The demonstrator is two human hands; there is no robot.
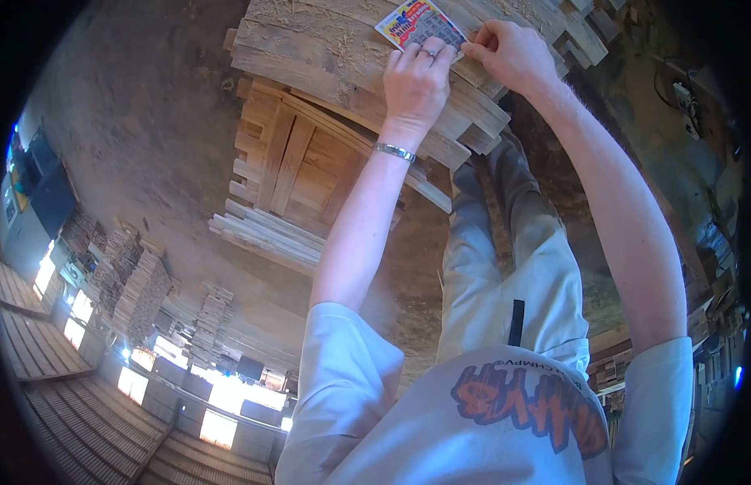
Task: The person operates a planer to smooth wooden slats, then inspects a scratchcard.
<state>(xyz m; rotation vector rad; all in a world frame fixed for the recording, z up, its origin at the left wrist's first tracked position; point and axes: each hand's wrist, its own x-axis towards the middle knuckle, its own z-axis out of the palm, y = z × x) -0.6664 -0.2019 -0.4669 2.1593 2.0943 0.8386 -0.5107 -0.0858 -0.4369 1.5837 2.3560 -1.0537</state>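
A colourful printed card (424,24) lies over rough wooden boards (311,48) at the top of the view. My left hand (420,77), with a ring and a metal wrist band, has its fingers together and curled over the card's lower edge. Beside it, my right hand (509,50) is closed in a pinch at the card's right corner. Whatever sits between its thumb and finger is too small to make out. Wood shavings are scattered on the boards.
Below the top boards stands a stack of planks (298,162) with uneven ends. More wood piles (141,283) are at the left, on a brown floor (165,105). Cables and small items (686,101) lie at the far right. My legs (509,267) are below the stack.
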